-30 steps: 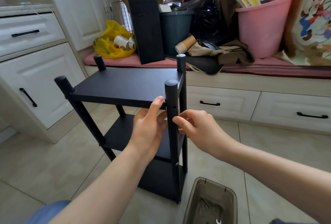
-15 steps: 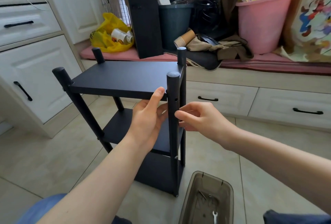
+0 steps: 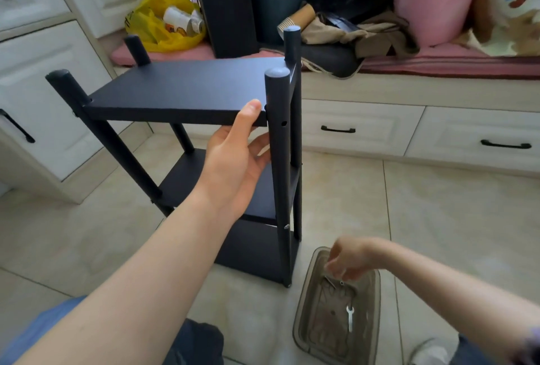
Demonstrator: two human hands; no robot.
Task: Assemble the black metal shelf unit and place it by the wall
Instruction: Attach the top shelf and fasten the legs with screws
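The black metal three-tier shelf unit [image 3: 187, 90] stands on the tiled floor [image 3: 438, 218]. The left hand [image 3: 233, 160] grips its top board, fingers clamped beneath. The right hand [image 3: 350, 259] reaches into a brown plastic tray [image 3: 301, 315], fingers blurred, grip unclear.

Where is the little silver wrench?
Lower right of the head view: the wrench lies inside the brown tray on the floor, near the right hand and right of the shelf unit.
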